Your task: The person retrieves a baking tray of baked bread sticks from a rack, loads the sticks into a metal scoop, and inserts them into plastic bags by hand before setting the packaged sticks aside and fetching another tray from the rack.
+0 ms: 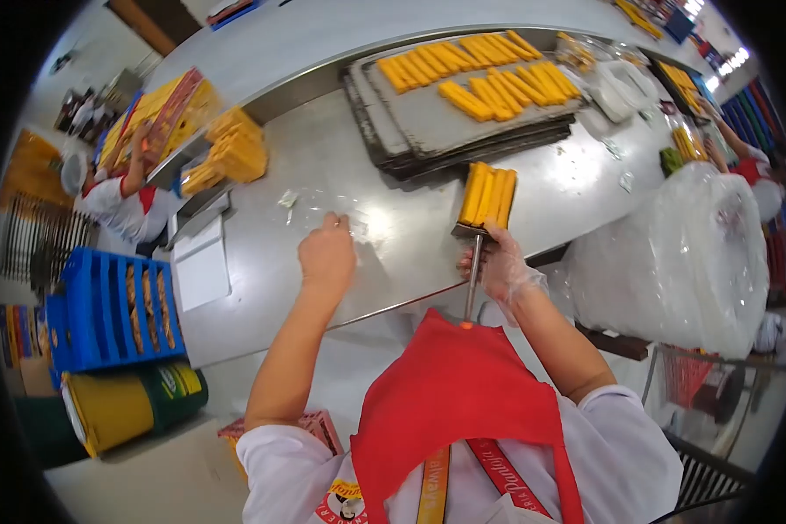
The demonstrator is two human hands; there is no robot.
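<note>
My right hand (pixel 503 269), in a clear plastic glove, is closed around a metal scoop (pixel 473 278) near its long handle. Several yellow breadsticks (pixel 487 196) lie side by side in the scoop, above the steel table. My left hand (pixel 327 255), bare, has its fingers pinched at the edge of a clear plastic bag (pixel 310 208) on the tabletop. Just beyond the scoop, a stack of dark baking trays (pixel 410 131) carries rows of more yellow sticks (pixel 458 58) on its top sheet.
Bagged yellow sticks (pixel 236 144) stand at the table's left edge. A large clear plastic sack (pixel 672 253) bulges at the right. Blue crates (pixel 113 306) and a yellow-green bin (pixel 135 403) stand at lower left. Other people work at left and right.
</note>
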